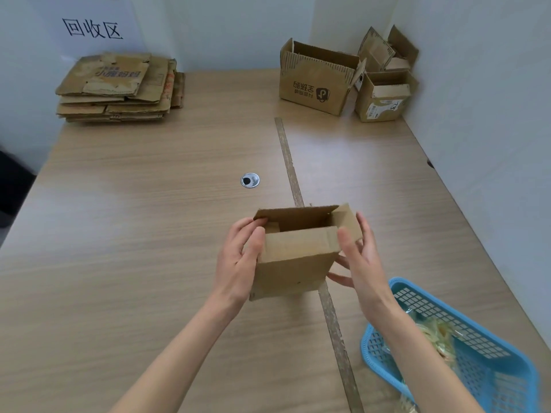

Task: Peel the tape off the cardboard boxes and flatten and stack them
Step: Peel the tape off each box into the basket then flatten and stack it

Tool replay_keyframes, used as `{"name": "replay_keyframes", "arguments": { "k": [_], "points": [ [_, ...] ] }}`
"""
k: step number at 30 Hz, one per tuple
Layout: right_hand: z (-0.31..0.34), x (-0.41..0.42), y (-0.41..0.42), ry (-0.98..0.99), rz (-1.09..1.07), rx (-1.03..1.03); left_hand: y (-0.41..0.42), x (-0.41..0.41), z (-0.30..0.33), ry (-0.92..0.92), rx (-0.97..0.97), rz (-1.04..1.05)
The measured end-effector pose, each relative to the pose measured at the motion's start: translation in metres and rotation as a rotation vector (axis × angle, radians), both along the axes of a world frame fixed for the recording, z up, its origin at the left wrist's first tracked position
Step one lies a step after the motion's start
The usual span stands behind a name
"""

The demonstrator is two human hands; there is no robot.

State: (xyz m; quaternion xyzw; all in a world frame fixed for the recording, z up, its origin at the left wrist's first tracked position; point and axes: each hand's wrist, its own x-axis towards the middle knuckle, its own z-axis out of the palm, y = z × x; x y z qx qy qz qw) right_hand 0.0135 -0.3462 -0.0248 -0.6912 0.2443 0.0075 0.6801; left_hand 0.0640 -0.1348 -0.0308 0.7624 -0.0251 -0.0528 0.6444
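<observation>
Gripping small box (295,257), both hands.

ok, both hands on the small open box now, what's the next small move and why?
Probably press the small box flat between both palms. Its flaps stand open and no tape shows on the faces in view, while the left hand and right hand already hold opposite sides. After that it would likely go onto the flattened stack at the far left of the table.
</observation>
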Motion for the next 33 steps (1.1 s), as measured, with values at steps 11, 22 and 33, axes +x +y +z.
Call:
{"name": "replay_keyframes", "arguments": {
  "k": [11,22,33],
  "points": [
    [0.003,0.010,0.016,0.160,-0.291,-0.129,-0.006,-0.018,-0.008,-0.049,0.034,-0.001],
    [-0.003,-0.011,0.002,-0.006,0.347,-0.044,-0.020,-0.002,-0.017,-0.021,0.441,0.045],
    [-0.008,0.010,-0.036,-0.029,-0.086,0.265,0.007,-0.009,-0.023,-0.408,0.383,-0.436]
  ]
}}
